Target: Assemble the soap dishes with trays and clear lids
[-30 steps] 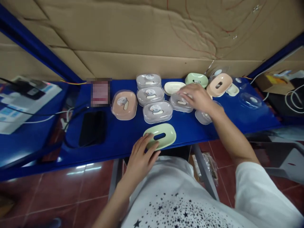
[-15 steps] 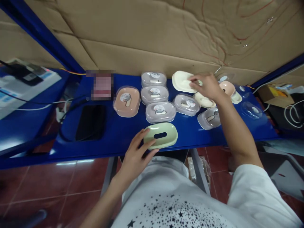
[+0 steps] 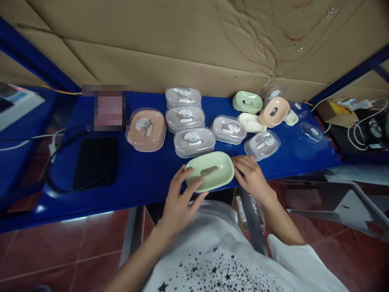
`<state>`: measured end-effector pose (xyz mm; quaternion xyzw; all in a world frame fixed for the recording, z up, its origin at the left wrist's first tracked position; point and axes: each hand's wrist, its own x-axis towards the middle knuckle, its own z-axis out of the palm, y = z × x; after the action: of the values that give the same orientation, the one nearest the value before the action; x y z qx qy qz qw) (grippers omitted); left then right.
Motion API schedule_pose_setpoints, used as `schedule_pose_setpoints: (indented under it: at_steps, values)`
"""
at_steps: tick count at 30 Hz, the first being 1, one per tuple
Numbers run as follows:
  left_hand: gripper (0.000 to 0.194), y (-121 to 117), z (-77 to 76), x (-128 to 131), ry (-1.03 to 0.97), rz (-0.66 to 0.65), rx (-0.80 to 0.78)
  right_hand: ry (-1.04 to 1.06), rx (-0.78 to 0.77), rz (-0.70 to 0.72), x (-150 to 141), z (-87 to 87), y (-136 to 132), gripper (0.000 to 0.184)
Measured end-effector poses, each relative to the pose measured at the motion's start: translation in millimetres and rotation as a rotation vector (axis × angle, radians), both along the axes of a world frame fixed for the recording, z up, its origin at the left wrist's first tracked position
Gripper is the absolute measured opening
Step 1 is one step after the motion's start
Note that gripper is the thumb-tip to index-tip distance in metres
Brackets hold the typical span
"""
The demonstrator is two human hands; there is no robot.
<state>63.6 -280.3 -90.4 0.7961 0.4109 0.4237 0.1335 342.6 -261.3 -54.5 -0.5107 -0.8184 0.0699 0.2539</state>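
A light green soap dish [image 3: 223, 164] with a slot in its floor is tilted up a little at the table's front edge. My left hand [image 3: 182, 190] grips its left end, fingers over the rim and inside. My right hand [image 3: 251, 176] is closed at the right end, with its fingertips partly hidden by the dish. Through the slot a pale surface shows; what lies beneath is hidden. Just behind are grey soap boxes [image 3: 194, 140] under clear lids, a closer grey one [image 3: 262, 145] standing to the right.
A pink lidded soap box [image 3: 148, 129] stands left, beside a black flat object [image 3: 95, 162] with cables. At the back right are a green dish [image 3: 247, 101], a cream tray [image 3: 251, 122], a peach dish [image 3: 275, 111] and loose clear lids [image 3: 310, 132]. Cardboard [image 3: 146, 61] lines the back.
My right hand has come from the cream piece at the back to the green dish's right end. That cream piece is gone from its place, uncovering another green dish. The view has shifted.
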Motion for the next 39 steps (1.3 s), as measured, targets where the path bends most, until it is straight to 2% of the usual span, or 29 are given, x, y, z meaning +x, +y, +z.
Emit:
schedule_pose_setpoints:
  at_steps: [2, 3, 7, 8, 15, 19, 21, 23, 25, 29, 31, 33, 35, 37, 39]
  values:
    - [0.038, 1.7, -4.0, 8.4, 0.055, -0.003, 0.023, 0.125, 0.025, -0.135, 7.8, -2.4, -7.3, 0.046]
    - [0.038, 2.5, -6.0, 11.4, 0.083, -0.007, 0.034, 0.137, 0.014, -0.141, 11.2, -3.2, -11.7, 0.051]
    - [0.038, 8.2, -8.9, 17.9, 0.173, -0.020, 0.055, -0.026, -0.108, 0.113, 17.4, -8.7, -19.0, 0.074]
    - [0.038, 10.3, -8.3, 18.9, 0.198, -0.020, 0.049, -0.044, -0.120, 0.138, 17.7, -10.9, -17.2, 0.076]
    - [0.042, 15.1, -5.8, 20.9, 0.366, -0.029, 0.025, -0.076, -0.062, 0.133, 14.0, -22.8, -1.2, 0.066]
    - [0.041, 12.2, -5.5, 16.3, 0.363, -0.022, 0.056, -0.132, -0.010, 0.150, 28.7, -10.3, -2.1, 0.062]
    - [0.040, 11.7, -4.4, 10.9, 0.328, -0.016, 0.057, -0.113, 0.089, 0.013, 53.5, 2.4, 2.7, 0.056]
    - [0.039, 12.3, -3.1, 3.3, 0.292, 0.004, 0.043, -0.092, 0.204, -0.273, 90.2, 15.4, 15.3, 0.051]
    - [0.040, 13.7, -2.0, -5.0, 0.265, 0.020, 0.034, -0.112, 0.234, -0.563, 133.7, 24.2, 35.6, 0.052]
    - [0.040, 17.3, -1.5, -15.9, 0.227, -0.002, 0.048, -0.306, -0.063, -0.882, 215.3, 23.1, 78.6, 0.061]
    - [0.039, 18.4, -1.7, -17.2, 0.210, -0.010, 0.051, -0.337, -0.216, -1.027, 244.4, 18.2, 87.7, 0.073]
    - [0.040, 19.0, -1.8, -17.0, 0.196, -0.011, 0.051, -0.315, -0.339, -1.118, 263.5, 14.8, 84.8, 0.090]
    - [0.042, 19.4, -1.6, -16.7, 0.189, -0.019, 0.044, -0.307, -0.426, -1.135, 274.2, 13.7, 72.7, 0.096]
    - [0.043, 19.9, -1.2, -16.9, 0.180, -0.030, 0.031, -0.325, -0.427, -1.103, 280.2, 13.6, 56.8, 0.091]
    - [0.043, 20.4, -0.7, -17.7, 0.163, -0.042, 0.005, -0.340, -0.359, -1.077, 286.0, 12.6, 42.2, 0.088]
